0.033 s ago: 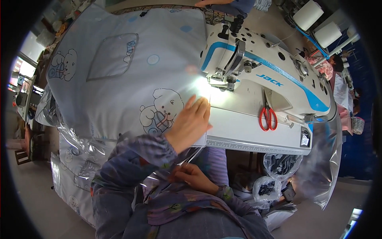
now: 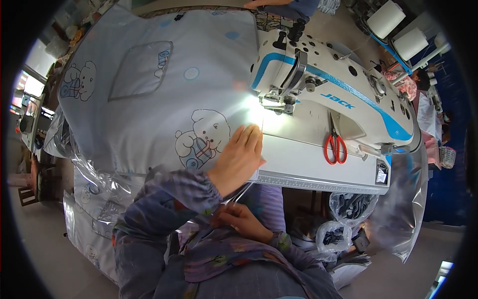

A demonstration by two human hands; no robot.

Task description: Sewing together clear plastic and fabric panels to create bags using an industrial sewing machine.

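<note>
A large pale grey quilted-looking fabric piece [image 2: 144, 129] with printed cartoon bears spreads over the table, its right edge at the sewing machine's [image 2: 328, 84] lit needle area. My left hand [image 2: 238, 157] lies flat on that edge just below the needle, fingers stretched out and close together. Lower down, in front of my body, my right hand [image 2: 243, 222] is closed with curled fingers. A thin pale strip [image 2: 243, 191] runs from the table's front edge down to its fingers. The fingertips are partly in shadow.
Red-handled scissors [image 2: 335, 148] rest on the machine bed. A ruler strip [image 2: 318, 184] lines the table's front edge. Plastic bags of dark scraps [image 2: 334, 235] hang below right. White thread cones [image 2: 386, 19] stand at the back right. Another person [image 2: 294, 7] is at the far side.
My left hand has slid slightly toward me, and its fingers are closer together. The thin strip above my right hand now shows more plainly as a taut line.
</note>
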